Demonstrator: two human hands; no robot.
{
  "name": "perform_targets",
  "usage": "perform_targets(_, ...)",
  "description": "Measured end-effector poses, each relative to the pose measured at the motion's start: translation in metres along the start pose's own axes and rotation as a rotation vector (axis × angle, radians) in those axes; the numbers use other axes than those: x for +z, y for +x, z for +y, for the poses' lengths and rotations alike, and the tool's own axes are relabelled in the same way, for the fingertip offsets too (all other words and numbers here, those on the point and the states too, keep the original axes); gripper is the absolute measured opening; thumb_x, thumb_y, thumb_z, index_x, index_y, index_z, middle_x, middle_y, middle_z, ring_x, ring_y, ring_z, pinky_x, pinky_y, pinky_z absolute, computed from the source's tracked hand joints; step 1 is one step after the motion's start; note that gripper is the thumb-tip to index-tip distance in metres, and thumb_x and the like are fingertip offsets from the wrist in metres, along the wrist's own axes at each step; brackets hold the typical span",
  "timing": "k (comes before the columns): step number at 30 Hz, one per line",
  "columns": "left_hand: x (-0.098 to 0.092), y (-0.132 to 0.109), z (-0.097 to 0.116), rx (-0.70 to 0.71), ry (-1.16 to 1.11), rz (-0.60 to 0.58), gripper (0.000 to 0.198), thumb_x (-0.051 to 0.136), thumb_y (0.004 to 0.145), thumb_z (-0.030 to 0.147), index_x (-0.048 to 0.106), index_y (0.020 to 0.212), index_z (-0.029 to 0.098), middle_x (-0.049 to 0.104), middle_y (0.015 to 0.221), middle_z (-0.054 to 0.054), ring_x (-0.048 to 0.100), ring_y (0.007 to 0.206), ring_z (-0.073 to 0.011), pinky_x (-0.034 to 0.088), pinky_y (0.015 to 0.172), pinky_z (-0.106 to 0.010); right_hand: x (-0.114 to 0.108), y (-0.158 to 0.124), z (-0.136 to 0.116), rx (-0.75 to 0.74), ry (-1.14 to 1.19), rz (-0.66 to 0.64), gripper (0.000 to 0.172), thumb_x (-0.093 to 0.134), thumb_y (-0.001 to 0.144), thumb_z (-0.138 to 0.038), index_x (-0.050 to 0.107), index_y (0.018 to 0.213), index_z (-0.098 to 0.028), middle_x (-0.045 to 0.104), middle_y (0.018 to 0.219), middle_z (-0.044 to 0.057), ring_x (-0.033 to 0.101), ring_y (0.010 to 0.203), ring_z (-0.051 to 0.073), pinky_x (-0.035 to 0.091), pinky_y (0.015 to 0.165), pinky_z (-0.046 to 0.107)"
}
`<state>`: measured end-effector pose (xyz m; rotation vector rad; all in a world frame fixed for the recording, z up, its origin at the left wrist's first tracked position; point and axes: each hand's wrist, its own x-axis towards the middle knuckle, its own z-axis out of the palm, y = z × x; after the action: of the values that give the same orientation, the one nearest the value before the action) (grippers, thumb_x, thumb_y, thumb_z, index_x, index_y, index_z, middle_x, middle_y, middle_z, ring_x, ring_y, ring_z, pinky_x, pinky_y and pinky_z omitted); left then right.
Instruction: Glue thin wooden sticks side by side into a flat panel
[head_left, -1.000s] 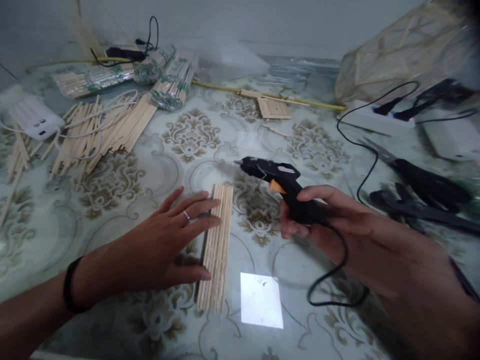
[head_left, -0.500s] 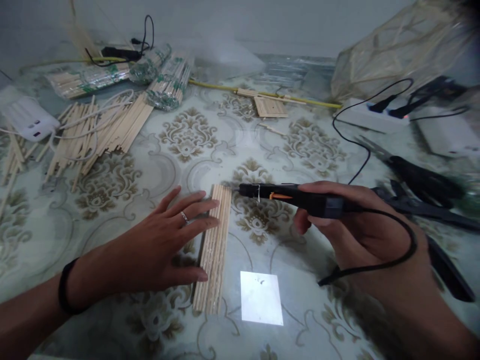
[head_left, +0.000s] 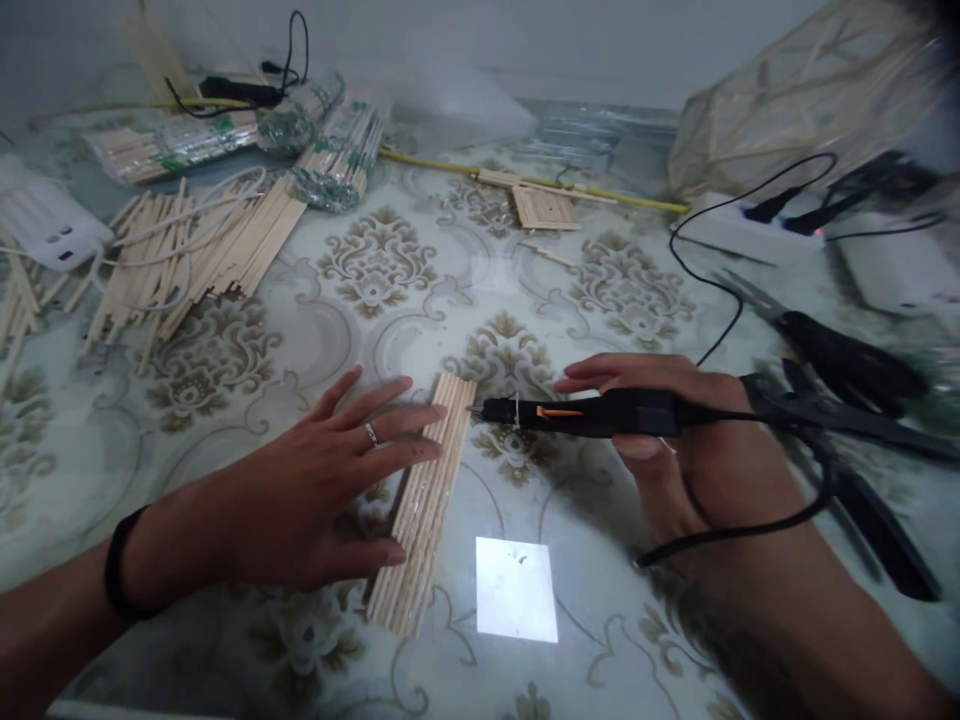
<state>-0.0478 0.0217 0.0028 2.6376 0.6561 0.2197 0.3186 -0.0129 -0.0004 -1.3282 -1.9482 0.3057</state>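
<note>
My left hand lies with fingers spread, its fingertips resting on the left side of a flat strip of wooden sticks. The sticks sit side by side, slightly slanted, with shiny patches along their surface. My right hand is closed around a black corded pen-shaped tool with an orange lever and a thin metal tip. That tip points left and is at the strip's right edge near its far end; whether it touches cannot be made out.
Loose sticks and plastic-wrapped bundles lie at the back left, beside a white adapter. A small stick panel is at the back. To the right are a power strip, scissors and a wrapped stick frame.
The strip has turned so that its far end points further right. The tool's tip has come lower, toward me, along the strip's right edge. My right hand has shifted its grip.
</note>
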Motion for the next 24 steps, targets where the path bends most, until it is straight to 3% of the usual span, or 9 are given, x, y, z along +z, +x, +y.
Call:
perform_targets(4, -0.001, 0.0, 0.0, 0.003, -0.012, 0.002, 0.07, 0.083, 0.108, 0.053, 0.057, 0.168, 0.027, 0.052, 0.19, -0.007, 0.032, 0.185, -0.0355, 0.0, 0.156, -0.056, 0.005, -0.006, 0.0, 0.029, -0.066, -0.02, 0.036, 0.069, 0.115, -0.065, 0.074, 0.128, -0.032, 0.09, 0.124, 0.011, 0.09, 0.107, 0.034, 0.073, 0.092, 0.054)
perform_targets(9, -0.003, 0.002, 0.001, -0.01, -0.019, -0.012, 0.068, 0.083, 0.107, 0.052, 0.06, 0.166, 0.028, 0.054, 0.189, -0.008, 0.035, 0.184, -0.0374, 0.004, 0.157, -0.059, 0.003, -0.008, -0.005, -0.018, -0.105, -0.13, 0.018, 0.065, 0.12, -0.048, 0.071, 0.131, -0.036, 0.09, 0.11, 0.003, 0.09, 0.087, 0.028, 0.074, 0.071, 0.04)
perform_targets(17, -0.001, 0.0, 0.0, -0.008, -0.017, -0.015, 0.068, 0.081, 0.109, 0.054, 0.057, 0.167, 0.029, 0.05, 0.192, -0.006, 0.03, 0.186, -0.0348, -0.003, 0.156, -0.054, 0.001, -0.006, -0.011, -0.037, -0.154, -0.16, 0.021, 0.063, 0.121, -0.048, 0.073, 0.126, -0.031, 0.089, 0.106, 0.004, 0.089, 0.083, 0.027, 0.073, 0.068, 0.037)
perform_targets(24, -0.001, 0.001, 0.0, -0.018, -0.022, -0.034, 0.068, 0.081, 0.109, 0.054, 0.055, 0.168, 0.03, 0.049, 0.192, -0.005, 0.031, 0.186, -0.036, -0.003, 0.156, -0.056, 0.006, -0.008, -0.008, -0.056, -0.208, -0.089, 0.018, 0.066, 0.119, -0.042, 0.074, 0.128, -0.03, 0.09, 0.113, 0.006, 0.091, 0.095, 0.029, 0.075, 0.08, 0.039)
